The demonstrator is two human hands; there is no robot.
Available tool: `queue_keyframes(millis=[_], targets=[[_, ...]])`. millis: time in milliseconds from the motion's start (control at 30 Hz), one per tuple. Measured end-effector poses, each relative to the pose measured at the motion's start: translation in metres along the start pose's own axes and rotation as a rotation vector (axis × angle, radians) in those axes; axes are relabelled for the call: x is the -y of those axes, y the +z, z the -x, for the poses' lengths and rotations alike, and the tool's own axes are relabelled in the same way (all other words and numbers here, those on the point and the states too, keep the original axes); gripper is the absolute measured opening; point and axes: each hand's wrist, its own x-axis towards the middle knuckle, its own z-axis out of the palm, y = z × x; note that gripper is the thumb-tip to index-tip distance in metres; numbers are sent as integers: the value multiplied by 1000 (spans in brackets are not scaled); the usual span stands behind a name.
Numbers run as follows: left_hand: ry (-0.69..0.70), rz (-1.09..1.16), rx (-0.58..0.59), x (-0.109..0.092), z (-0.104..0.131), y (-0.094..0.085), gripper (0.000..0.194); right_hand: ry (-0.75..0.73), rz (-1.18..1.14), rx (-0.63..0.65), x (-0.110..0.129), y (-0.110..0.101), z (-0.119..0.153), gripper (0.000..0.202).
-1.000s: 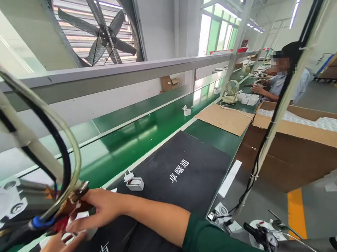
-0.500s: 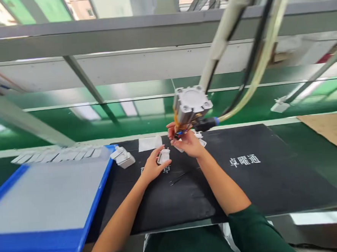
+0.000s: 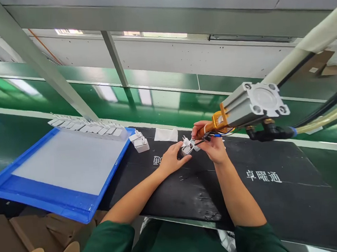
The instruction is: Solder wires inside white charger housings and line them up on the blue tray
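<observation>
My left hand (image 3: 170,158) grips a white plug adapter (image 3: 186,149) between thumb and fingers, low over the black mat, its prongs pointing up. My right hand (image 3: 215,149) is wrapped round the orange lower part of an air-driven tool (image 3: 252,103) with a silver cylinder on top. The tool's lower end is right beside the adapter; whether they touch I cannot tell. Part of another white piece (image 3: 196,146) shows behind the adapter, mostly covered by my right hand. Thin dark tweezers (image 3: 185,177) lie on the mat in front of my hands.
Left of me, a blue tray (image 3: 59,208) bears a row of white adapters (image 3: 91,127) along its far edge. More adapters (image 3: 140,142) stand at its right side, near a white sheet (image 3: 165,135). Hoses (image 3: 322,116) and a pole (image 3: 303,49) run to the tool from the upper right.
My view has turned somewhat. My left hand has brought the adapter against the tool's end, closing the gap between my hands. The tool now tilts, its cylinder leaning right.
</observation>
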Motion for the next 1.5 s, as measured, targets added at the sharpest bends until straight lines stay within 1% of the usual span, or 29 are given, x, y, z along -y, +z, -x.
queue_keyframes(millis=[33, 67, 167, 200, 333, 433, 567, 733, 800, 900, 1000, 1133, 1233, 1367, 1433, 1500], targets=[[-7, -51, 17, -3, -2, 3, 58, 2, -3, 1, 0, 1, 1, 42], [-20, -93, 33, -6, -4, 5, 59, 0, -7, 2, 1, 1, 1, 43], [-68, -153, 56, -7, -11, 7, 38, -19, -26, 11, 2, 1, 3, 46], [-73, -151, 54, -6, -12, 7, 34, -27, -35, 18, 2, 1, 4, 47], [-75, -115, 10, 2, -14, 6, 39, -55, -24, 37, 3, 4, 7, 53], [-96, -55, -10, 4, -14, 5, 33, -60, 31, -2, 3, 7, 8, 55], [-107, 93, -68, 1, -11, -1, 32, -67, 43, -21, 3, 10, 8, 48], [-73, 112, -161, -4, -7, -9, 31, -54, 41, -44, 4, 11, 8, 47], [-64, 142, -169, -6, -6, -10, 32, -43, 49, -56, 3, 11, 8, 47], [-63, 172, -173, -8, -5, -11, 35, -39, 41, -71, 1, 10, 8, 42], [-65, 194, -170, -10, -4, -11, 36, -34, 34, -78, -1, 10, 8, 39], [-61, 190, -170, -10, -5, -12, 36, -39, 50, -64, 0, 10, 9, 46], [-93, 181, -165, -10, -6, -11, 35, -44, 34, -44, 1, 10, 10, 50], [-146, 230, -97, -13, -6, -11, 29, -44, 10, -47, 0, 14, 14, 50], [-139, 278, -56, -16, -5, -9, 28, -47, 3, -46, 0, 17, 16, 50], [-114, 336, -49, -19, -3, -6, 29, -48, -4, -40, 0, 20, 20, 51]])
